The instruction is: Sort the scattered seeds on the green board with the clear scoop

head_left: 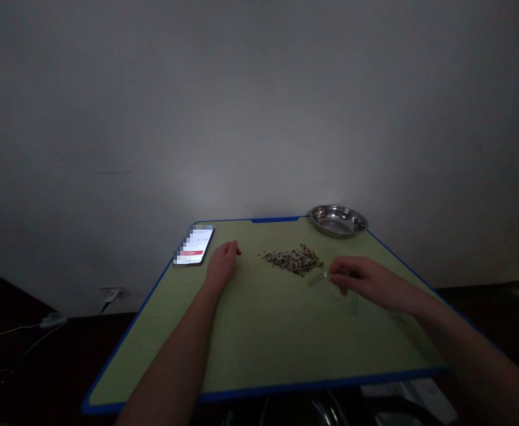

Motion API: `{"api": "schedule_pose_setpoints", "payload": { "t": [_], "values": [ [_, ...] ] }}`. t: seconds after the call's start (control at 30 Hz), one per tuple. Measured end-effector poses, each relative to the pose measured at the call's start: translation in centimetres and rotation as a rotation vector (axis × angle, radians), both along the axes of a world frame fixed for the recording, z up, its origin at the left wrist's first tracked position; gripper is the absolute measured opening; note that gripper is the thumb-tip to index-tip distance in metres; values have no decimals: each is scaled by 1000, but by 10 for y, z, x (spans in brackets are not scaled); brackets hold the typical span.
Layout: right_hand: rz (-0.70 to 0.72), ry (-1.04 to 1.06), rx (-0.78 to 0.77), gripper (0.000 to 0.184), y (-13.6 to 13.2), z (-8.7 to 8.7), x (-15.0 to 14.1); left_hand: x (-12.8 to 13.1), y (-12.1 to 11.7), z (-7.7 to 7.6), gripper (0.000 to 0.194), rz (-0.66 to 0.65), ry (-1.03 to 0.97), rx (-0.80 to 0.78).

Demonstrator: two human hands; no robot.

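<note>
A loose heap of small mixed dark and pale grains or beans (292, 260) is spread on the light green table (277, 331). To its left, my left hand (222, 263) rests on the tabletop with fingers curled in and nothing visible in them. My right hand (352, 275) is just right of the heap, thumb and fingers pinched together. What the pinch holds, if anything, is too small to tell. Close under these fingertips is a see-through curved dish or bowl (318, 279), largely hidden by the hand and faint against the table.
A shiny steel bowl (338, 222) stands at the far right corner. At the far left lies a lit phone or tablet (195, 245). Blue edging rims the table, and a grey wall (259, 118) rises behind. Cables and a plug (114, 294) are at the lower left.
</note>
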State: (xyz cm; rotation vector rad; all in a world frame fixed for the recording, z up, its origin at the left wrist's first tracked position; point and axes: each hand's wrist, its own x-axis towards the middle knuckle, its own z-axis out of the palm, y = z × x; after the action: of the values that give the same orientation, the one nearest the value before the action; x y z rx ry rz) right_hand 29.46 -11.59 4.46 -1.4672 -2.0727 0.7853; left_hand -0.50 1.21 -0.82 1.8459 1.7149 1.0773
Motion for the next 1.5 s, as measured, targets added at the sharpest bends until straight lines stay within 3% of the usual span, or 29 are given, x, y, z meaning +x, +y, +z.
{"api": "schedule_pose_setpoints", "payload": {
  "t": [0.1,0.2,0.43,0.57,0.8,1.23,1.5],
  "values": [
    [-141,-9,58,28,18,-9,33,-1,0,-1,43,1,1,-5],
    [-190,-28,92,28,27,-18,43,-1,1,-2,43,3,5,-3],
    [37,-136,93,18,36,-21,-15,-3,1,-1,43,4,18,-3],
    [10,-250,140,15,56,-24,-39,-3,0,-1,42,4,16,1],
    [-95,-457,275,19,85,-31,-47,-4,-1,-1,42,-7,12,-2],
    [-146,-528,341,22,104,-25,-45,-3,-1,-2,42,-3,18,6],
    [-162,-336,367,17,105,-5,-29,-2,-1,-1,41,-15,18,14]
  ]
}}
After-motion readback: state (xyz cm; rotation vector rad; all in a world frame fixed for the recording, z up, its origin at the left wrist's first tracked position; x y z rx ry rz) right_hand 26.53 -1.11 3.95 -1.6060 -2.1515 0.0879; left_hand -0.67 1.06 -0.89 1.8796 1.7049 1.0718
